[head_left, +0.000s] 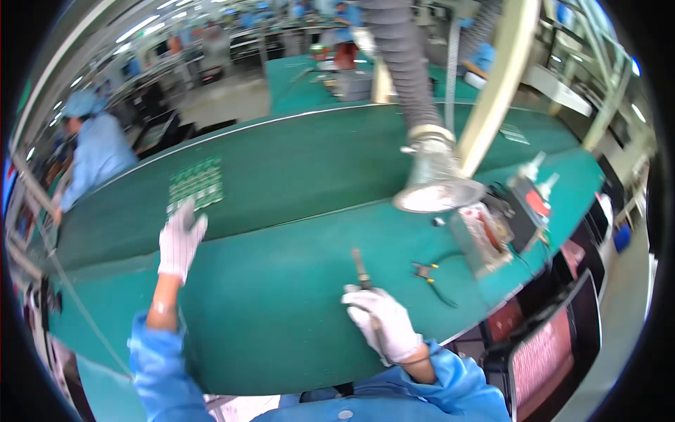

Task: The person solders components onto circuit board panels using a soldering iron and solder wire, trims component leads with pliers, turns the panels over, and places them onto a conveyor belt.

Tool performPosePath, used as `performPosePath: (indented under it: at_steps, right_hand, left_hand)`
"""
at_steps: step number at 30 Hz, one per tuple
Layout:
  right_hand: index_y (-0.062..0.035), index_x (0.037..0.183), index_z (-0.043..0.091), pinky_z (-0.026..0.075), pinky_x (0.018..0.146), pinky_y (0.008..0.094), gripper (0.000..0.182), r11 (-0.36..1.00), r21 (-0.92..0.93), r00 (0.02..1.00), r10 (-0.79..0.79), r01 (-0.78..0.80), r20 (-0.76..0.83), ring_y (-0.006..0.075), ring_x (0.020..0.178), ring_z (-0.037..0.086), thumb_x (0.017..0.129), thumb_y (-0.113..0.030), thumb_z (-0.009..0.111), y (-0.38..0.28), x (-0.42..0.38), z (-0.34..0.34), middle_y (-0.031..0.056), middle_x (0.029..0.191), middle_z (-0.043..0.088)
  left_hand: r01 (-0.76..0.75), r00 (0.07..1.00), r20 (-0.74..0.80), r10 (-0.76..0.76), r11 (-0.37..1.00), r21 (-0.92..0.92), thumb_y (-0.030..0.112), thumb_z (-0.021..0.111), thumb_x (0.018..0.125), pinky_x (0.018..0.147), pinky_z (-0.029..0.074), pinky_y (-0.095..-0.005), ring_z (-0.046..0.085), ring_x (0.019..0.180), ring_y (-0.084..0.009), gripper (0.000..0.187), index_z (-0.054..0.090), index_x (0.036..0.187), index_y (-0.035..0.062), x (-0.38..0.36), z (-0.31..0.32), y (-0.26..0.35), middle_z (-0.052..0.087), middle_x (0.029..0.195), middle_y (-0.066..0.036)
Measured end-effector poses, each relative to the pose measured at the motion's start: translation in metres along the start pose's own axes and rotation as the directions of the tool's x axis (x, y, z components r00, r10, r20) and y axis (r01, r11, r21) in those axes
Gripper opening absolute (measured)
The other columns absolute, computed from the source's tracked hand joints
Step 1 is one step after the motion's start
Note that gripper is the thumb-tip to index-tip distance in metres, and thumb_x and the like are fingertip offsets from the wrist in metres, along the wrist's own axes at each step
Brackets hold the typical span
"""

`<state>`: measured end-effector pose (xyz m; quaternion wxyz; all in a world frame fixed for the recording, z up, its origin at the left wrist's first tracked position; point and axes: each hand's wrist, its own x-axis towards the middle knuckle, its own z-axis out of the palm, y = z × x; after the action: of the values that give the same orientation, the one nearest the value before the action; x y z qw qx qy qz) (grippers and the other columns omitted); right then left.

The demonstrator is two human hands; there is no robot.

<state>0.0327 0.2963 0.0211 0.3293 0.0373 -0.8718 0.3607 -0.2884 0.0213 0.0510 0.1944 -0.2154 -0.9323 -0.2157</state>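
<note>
Nearest, 2 blue sleeves (160, 359) are seen, with a white glove worn on each hand. In the right hand (383, 323), a soldering iron (360, 271) is gripped by its handle, the metal end pointed away from the body over the green mat (281, 316). At the right, beside the bench, a dark-framed bin (545, 359) with pink material is seen.

To the right of the iron, and apart from it, 1 pair of pliers (425, 273) is laid on the mat. The left hand (180, 243) is held open, thumb spread from the fingers, at the near edge of a green circuit board panel (197, 184) — whether the panel is touched cannot be told. The panel is lying flat on the dark green conveyor belt (302, 155), beyond the mat.

On the right, an open metal box (481, 239) is placed near 2 white-tipped bottles (540, 176). Above that side, a fume extraction hood (437, 193) is hung from a grey corrugated duct (401, 63).

Farther off, a second panel (515, 133) is seen on the belt — its details too small to read. Across the belt at the left, a co-worker (102, 144) in a blue cap is seated or standing; which cannot be told.
</note>
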Motion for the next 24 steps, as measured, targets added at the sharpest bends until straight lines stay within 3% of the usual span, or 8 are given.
performPosePath:
  at_steps: [1,4,7,10,11,15,18,24]
  right_hand:
    - [-0.0134,0.117,0.068,0.059,0.082,0.0404,0.03,1.0,0.018,1.0,0.001,-0.001,-0.011,0.0327,0.097,0.071,0.089,-0.006,0.075,-0.001,-0.001,0.0,0.0118,0.114,0.072]
    - [-0.016,0.116,0.07,0.059,0.079,0.0395,0.028,0.994,0.087,0.998,0.064,-0.062,-0.016,0.0316,0.092,0.07,0.09,-0.007,0.072,0.0,-0.009,-0.004,0.0109,0.116,0.073]
    - [-0.0097,0.117,0.069,0.058,0.08,0.0385,0.025,0.874,0.409,0.957,0.29,-0.263,-0.005,0.0283,0.093,0.072,0.092,-0.005,0.067,0.002,-0.019,-0.017,0.0108,0.115,0.073]
    - [-0.0065,0.114,0.069,0.058,0.081,0.0364,0.022,0.889,0.418,0.941,0.284,-0.187,-0.183,0.0262,0.096,0.072,0.092,-0.004,0.067,0.013,-0.017,-0.011,0.011,0.112,0.074]
    - [-0.0065,0.11,0.07,0.058,0.084,0.0362,0.018,0.808,0.536,0.904,0.391,-0.246,-0.173,0.0281,0.097,0.072,0.092,-0.002,0.067,0.008,-0.019,-0.01,0.0109,0.109,0.074]
    - [-0.0079,0.113,0.067,0.057,0.083,0.037,0.021,0.933,0.34,0.969,0.182,-0.117,-0.167,0.0299,0.095,0.07,0.092,-0.005,0.069,0.008,-0.016,-0.01,0.0081,0.11,0.073]
    - [-0.0104,0.116,0.065,0.057,0.081,0.0382,0.024,0.999,0.037,0.993,-0.024,0.028,-0.12,0.0292,0.094,0.069,0.093,-0.008,0.07,0.012,-0.019,-0.009,0.0063,0.111,0.073]
    - [-0.0125,0.118,0.065,0.057,0.08,0.0388,0.026,0.998,-0.004,0.977,-0.058,0.058,-0.205,0.0289,0.093,0.068,0.093,-0.011,0.07,0.011,-0.02,-0.009,0.0044,0.112,0.072]
  left_hand:
    - [-0.05,0.997,0.052,0.057,0.991,-0.121,0.027,0.075,0.091,0.098,0.056,-0.0405,0.068,0.116,-0.0342,0.05,0.063,0.137,0.0086,-0.025,-0.001,0.015,0.069,0.13,-0.017]
    - [-0.402,0.909,0.062,0.412,0.907,-0.128,0.02,0.078,0.088,0.095,0.057,-0.0429,0.069,0.112,-0.0369,0.046,0.065,0.129,0.0062,-0.074,-0.01,0.059,0.069,0.128,-0.019]
    - [-0.448,0.877,0.109,0.467,0.879,-0.161,0.021,0.076,0.088,0.096,0.055,-0.0461,0.067,0.115,-0.0404,0.04,0.066,0.123,0.0042,-0.1,0.002,0.073,0.069,0.125,-0.018]
    - [-0.486,0.863,0.083,0.498,0.864,-0.13,0.018,0.069,0.093,0.102,0.051,-0.0496,0.063,0.119,-0.0438,0.031,0.067,0.119,0.0005,-0.115,0.015,0.076,0.069,0.123,-0.018]
    - [-0.482,0.864,0.09,0.495,0.867,-0.127,0.018,0.068,0.094,0.102,0.05,-0.0495,0.063,0.119,-0.0438,0.03,0.067,0.119,-0.0001,-0.114,0.016,0.076,0.069,0.123,-0.018]
    - [-0.479,0.866,0.093,0.491,0.868,-0.129,0.017,0.066,0.095,0.104,0.05,-0.0494,0.062,0.122,-0.0431,0.029,0.067,0.119,0.0003,-0.114,0.019,0.072,0.069,0.124,-0.018]
    - [-0.472,0.87,0.089,0.486,0.871,-0.135,0.017,0.066,0.095,0.105,0.049,-0.0491,0.062,0.123,-0.0427,0.029,0.067,0.119,0.0012,-0.116,0.022,0.071,0.069,0.124,-0.017]
    - [-0.488,0.864,0.064,0.499,0.863,-0.13,0.017,0.067,0.095,0.105,0.049,-0.0485,0.062,0.123,-0.0403,0.03,0.067,0.122,0.0036,-0.117,0.028,0.063,0.069,0.126,-0.016]
